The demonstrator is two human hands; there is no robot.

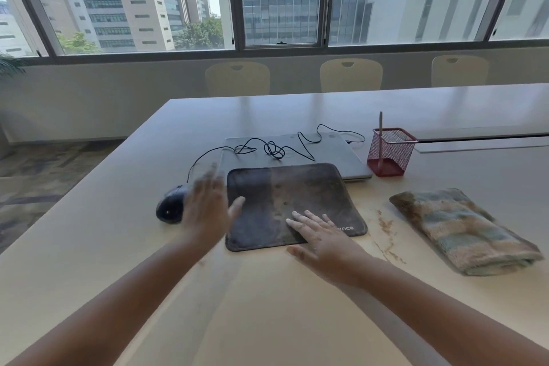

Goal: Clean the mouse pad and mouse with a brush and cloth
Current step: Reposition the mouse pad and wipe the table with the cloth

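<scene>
We have our right hand (323, 239) laid flat on the near right corner of the mouse pad (292, 205), fingers straight and slightly spread, pressing it to the table (267, 306); our left hand (208, 208) hangs blurred above the pad's left edge, fingers straight and apart, holding nothing, with the mouse (170, 203) just beyond it on the table, off the pad. The pad looks dusty through its middle and right; brown crumbs (386, 235) lie on the table between the pad and the folded cloth (463, 232), which sits well apart to the right. What we take for the brush (381, 140) stands upright in the red mesh holder (390, 151) behind the cloth, though only a handle shows and we cannot be sure.

The risks, as we judge them: the left hand is close to the mouse, and a careless sweep could knock it toward the table's left edge; its cable (276, 147) runs in loose tangles over the closed laptop (350, 157), so lifting the mouse quickly could snag a loop and drag at the plug; reaching for the brush could tip the light holder; brushing the pad toward the right would push more grit onto the cloth, which already looks soiled and might smear rather than clean.
</scene>
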